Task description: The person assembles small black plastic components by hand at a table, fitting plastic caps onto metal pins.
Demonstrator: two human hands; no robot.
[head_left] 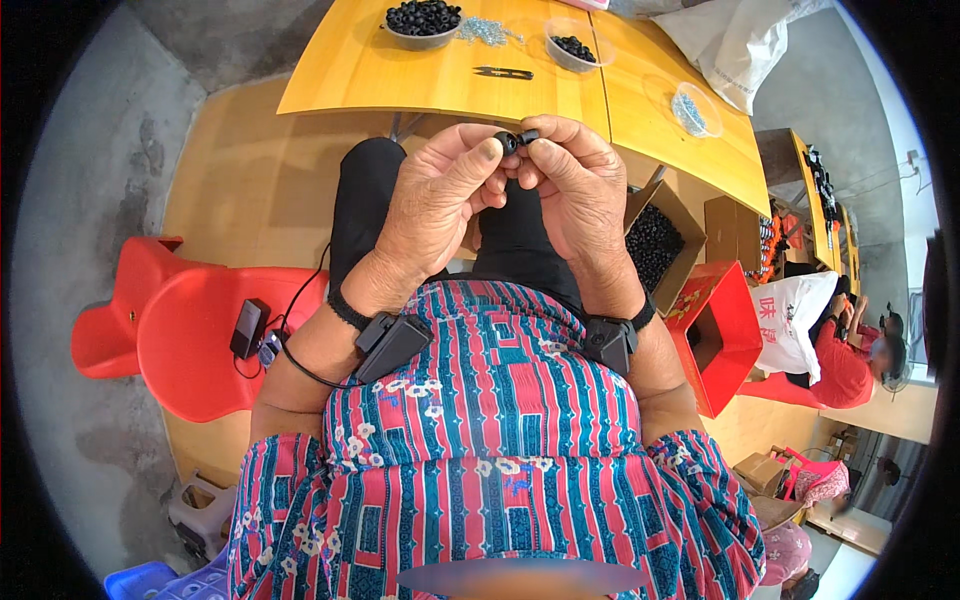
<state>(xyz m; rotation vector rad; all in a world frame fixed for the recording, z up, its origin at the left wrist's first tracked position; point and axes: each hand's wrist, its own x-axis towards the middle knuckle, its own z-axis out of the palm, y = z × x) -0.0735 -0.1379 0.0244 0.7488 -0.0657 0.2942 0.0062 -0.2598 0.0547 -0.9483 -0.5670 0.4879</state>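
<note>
Left hand (450,185): thumb and forefinger pinching a black ring (507,145), just off the near edge of the surface (375,85); a fingertip grip probably because the part is so small.
Right hand (578,185): pinching a black plug (529,137) by thumb and forefinger, its inner end left bare toward the ring, likely so the fingers don't block it.
Ring and plug: end to end at the surface's near edge; whether one enters the other I cannot tell.
Snips (503,72): lying on the surface, straight beyond the hands, presumably for easy reach.
Black bits: in a bowl (420,43) at the surface's far left and a clear tub (572,63) at its far middle, apparently to keep them from rolling.
Blue bits: a loose pile (485,31) between those two; more in a dish (716,122) toward the surface's right end.
Carton (692,262): below the surface's right part, full of black pieces, seemingly bulk stock.
</note>
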